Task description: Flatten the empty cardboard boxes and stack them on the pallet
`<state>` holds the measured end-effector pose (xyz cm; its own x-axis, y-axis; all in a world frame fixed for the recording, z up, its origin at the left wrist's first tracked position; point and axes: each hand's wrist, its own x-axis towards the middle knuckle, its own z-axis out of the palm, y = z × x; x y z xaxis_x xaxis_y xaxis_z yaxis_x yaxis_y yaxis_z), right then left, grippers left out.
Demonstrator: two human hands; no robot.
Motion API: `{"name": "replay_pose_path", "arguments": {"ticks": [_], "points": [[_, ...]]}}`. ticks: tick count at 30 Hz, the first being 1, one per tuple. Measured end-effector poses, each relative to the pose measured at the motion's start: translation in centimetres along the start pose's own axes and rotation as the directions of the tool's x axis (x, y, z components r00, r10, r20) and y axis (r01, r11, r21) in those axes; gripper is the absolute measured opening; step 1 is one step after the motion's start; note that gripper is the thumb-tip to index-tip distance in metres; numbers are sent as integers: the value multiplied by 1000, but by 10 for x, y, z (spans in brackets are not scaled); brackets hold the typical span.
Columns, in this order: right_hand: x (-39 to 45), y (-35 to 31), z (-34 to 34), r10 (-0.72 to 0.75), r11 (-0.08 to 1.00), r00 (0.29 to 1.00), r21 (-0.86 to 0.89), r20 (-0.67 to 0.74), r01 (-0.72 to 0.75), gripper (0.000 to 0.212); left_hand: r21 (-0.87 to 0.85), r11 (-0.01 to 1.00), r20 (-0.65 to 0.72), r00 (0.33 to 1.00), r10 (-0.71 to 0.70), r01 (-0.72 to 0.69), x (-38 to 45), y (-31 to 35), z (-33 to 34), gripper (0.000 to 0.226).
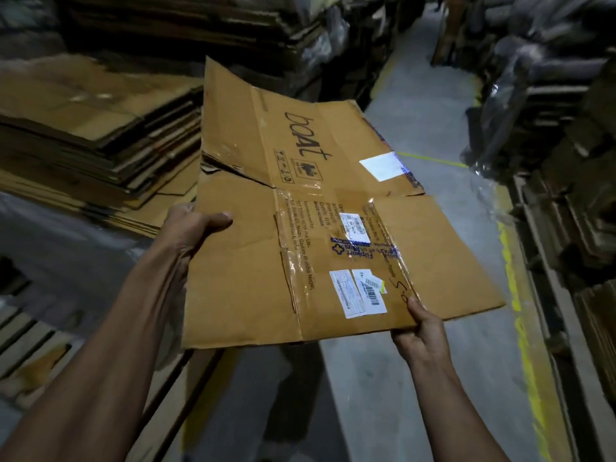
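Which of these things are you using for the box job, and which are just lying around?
For the job:
- flattened cardboard box, gripped by the left hand and right hand
- stack of flattened boxes on the left
- wooden pallet slats, lower left

Just lying around:
- plastic-wrapped bundles on the right
- yellow floor line

Flattened brown cardboard box (pixel 320 211), taped and labelled, held level in mid-air beside a stack of flattened boxes (pixel 93 128)

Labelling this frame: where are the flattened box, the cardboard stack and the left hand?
flattened box (pixel 246 278): head view, bare near panel.
cardboard stack (pixel 83 128): head view, top sheet.
left hand (pixel 191 226): head view, back of hand at box's left edge.
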<state>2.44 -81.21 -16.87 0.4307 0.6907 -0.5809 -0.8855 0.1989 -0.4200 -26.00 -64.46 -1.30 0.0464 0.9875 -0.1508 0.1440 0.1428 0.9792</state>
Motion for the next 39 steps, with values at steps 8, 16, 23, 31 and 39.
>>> {"name": "replay_pose_path", "arguments": {"ticks": [8,16,23,31,39], "points": [[34,17,97,64,996,988,-78,143,-53,50,-57,996,-140,988,58,-67,49,23,-71,11],[97,75,222,121,981,973,-173,199,-87,13,-200,974,-271,961,48,-105,125,33,-139,9],[173,141,353,132,969,954,-238,268,-68,15,-305,942,-369,929,20,-142,242,37,-212,9],[234,204,484,178,956,929,-282,324,-85,11,-355,916,-484,875,-8,-188,342,48,-268,10],[304,247,593,265,925,879,-361,397,-116,19,-392,899,-559,827,-64,-195,430,44,-301,12]]}}
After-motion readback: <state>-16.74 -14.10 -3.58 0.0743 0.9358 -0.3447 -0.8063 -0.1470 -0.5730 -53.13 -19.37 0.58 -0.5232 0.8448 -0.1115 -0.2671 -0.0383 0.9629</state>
